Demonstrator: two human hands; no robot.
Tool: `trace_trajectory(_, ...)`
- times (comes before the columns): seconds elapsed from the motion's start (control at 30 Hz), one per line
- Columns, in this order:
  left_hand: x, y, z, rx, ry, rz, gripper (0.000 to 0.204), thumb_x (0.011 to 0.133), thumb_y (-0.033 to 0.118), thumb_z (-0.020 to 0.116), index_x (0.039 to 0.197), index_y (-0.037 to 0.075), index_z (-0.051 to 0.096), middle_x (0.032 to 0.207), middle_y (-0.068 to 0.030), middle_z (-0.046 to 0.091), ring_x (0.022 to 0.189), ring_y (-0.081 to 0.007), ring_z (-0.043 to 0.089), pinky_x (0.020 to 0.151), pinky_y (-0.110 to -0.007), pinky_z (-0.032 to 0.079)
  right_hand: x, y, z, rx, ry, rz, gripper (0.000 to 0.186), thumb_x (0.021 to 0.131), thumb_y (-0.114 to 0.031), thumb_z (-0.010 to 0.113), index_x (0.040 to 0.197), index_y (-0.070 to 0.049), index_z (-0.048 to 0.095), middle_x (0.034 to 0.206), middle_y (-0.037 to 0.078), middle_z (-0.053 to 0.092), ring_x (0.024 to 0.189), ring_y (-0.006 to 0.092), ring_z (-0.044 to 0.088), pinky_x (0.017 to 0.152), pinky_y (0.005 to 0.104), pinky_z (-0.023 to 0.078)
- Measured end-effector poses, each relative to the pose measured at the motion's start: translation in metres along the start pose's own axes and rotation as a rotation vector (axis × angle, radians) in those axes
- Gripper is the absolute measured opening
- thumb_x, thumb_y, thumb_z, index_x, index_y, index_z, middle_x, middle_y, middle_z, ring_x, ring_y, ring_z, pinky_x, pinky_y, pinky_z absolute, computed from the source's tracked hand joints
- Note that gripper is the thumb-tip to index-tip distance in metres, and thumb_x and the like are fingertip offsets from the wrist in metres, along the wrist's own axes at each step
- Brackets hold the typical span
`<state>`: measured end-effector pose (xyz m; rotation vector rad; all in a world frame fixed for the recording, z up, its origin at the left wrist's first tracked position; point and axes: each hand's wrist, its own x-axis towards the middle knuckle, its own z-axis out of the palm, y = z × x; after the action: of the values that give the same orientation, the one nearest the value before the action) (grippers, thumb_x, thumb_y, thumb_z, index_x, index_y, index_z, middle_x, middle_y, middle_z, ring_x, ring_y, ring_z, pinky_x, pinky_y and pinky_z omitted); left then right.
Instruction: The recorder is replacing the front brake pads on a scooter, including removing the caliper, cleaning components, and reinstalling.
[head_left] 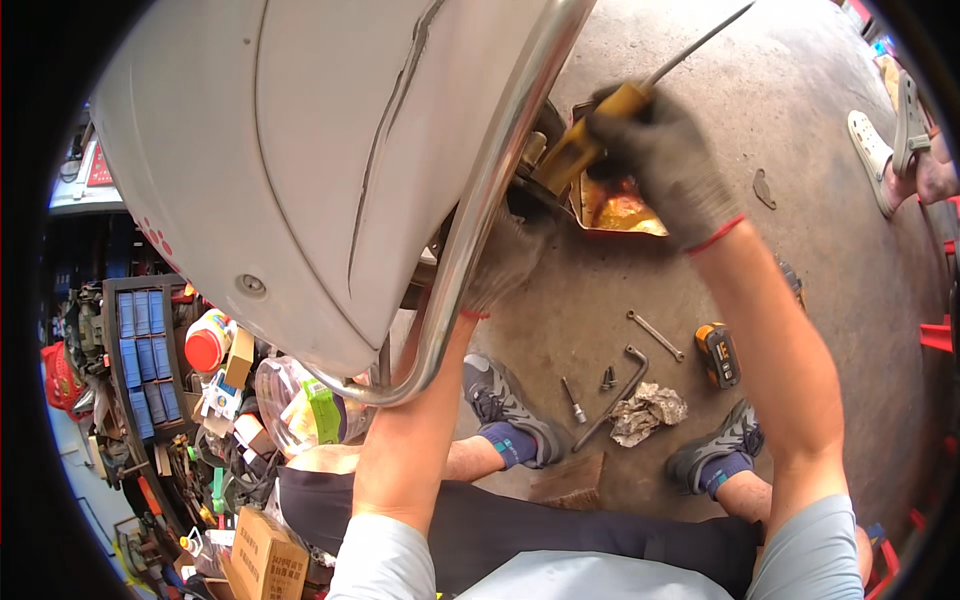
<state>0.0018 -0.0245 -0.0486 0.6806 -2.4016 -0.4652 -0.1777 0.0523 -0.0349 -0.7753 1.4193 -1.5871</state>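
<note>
My right hand (660, 160), in a dark grey glove, grips the yellow handle of a long screwdriver (620, 108), whose metal shaft points up to the right. The handle's lower end is beside dark metal parts at the vehicle's side. My left hand (500, 260), also gloved, reaches up behind the chrome bar (437, 350) of a white vehicle body (280, 120), with cracks down its panel; its fingers are hidden. Under my right hand is an open pan (630, 210) with yellowish, oily contents on the concrete floor.
Below lie a wrench (655, 335), hex key (610, 410), socket tool (573, 398), crumpled paper (650, 415) and black-orange power tool (715, 355). My feet straddle these. At left are cluttered shelves (150, 360) and boxes (265, 560). Another person's feet in clogs (875, 155) stand upper right.
</note>
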Motion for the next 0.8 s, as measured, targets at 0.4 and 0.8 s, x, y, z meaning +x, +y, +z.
trace_trajectory(0.4, -0.002, 0.017, -0.008, -0.040, -0.084, -0.060, 0.068, 0.078, 0.016, 0.080, 0.134, -0.001, 0.045, 0.113, -0.0199, 0.063, 0.105, -0.0341, 0.064, 0.091, -0.042, 0.051, 0.024, -0.037, -0.063, 0.364, 0.212, -0.153, 0.021, 0.096, -0.015, 0.064, 0.111, 0.001, 0.063, 0.100, 0.013, 0.071, 0.090, 0.0200, 0.069, 0.085, 0.0347, 0.057)
trace_trajectory(0.8, -0.002, 0.029, -0.029, -0.045, -0.127, -0.200, 0.065, 0.079, 0.017, 0.079, 0.132, -0.002, 0.048, 0.117, -0.0205, 0.062, 0.111, -0.0347, 0.062, 0.096, -0.041, 0.049, 0.017, 0.012, -0.031, 0.043, -0.026, -0.355, 0.025, 0.096, -0.019, 0.067, 0.109, 0.001, 0.061, 0.099, 0.010, 0.067, 0.087, 0.0205, 0.066, 0.084, 0.0345, 0.057)
